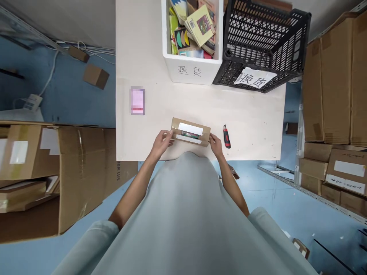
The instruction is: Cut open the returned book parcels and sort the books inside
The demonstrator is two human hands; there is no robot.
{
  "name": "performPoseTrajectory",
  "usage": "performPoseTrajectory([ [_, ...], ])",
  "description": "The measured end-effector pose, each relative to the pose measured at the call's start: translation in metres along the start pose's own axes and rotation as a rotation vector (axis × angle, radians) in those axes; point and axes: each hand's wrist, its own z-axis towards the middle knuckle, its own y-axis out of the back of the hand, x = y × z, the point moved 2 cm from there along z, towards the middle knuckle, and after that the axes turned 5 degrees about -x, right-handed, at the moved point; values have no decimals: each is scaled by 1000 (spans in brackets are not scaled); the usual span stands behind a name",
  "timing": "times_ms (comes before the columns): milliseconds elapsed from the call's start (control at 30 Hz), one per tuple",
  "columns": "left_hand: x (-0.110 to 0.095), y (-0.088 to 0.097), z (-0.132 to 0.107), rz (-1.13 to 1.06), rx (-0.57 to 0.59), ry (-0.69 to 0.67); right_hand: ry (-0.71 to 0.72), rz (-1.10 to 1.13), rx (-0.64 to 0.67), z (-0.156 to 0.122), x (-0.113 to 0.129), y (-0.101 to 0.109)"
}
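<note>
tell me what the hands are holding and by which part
A small cardboard parcel, gripped at its two short ends: left hand on the left end, right hand on the right end.

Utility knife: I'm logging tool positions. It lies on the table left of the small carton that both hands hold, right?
No. The head view shows the utility knife on the table right of the small carton, beside the right hand; the left hand holds its other end.

Small flat brown cardboard parcel (190, 131), white label strips across its top with some dark print between them. Lies flat, slightly askew, near the front edge of the table (252, 114), held at both short ends.
</note>
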Motion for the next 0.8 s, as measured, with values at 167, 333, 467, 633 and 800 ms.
performPoseTrajectory([
  [167, 9, 6, -3, 117, -5, -85, 249, -154, 22, -2, 26, 14],
  [333, 22, 3, -4, 180, 12, -137, 405, -420, 94, 17, 48, 28],
  [467, 31, -7, -6, 321, -72, -174, 396, -393, 91, 40, 60, 29],
  [633, 30, -19, -3, 504, -176, -240, 79, -309, -2, 78, 59, 11],
  [800, 17, -16, -8, 766, -153, -366, 106, -341, -125, 88, 64, 3],
])
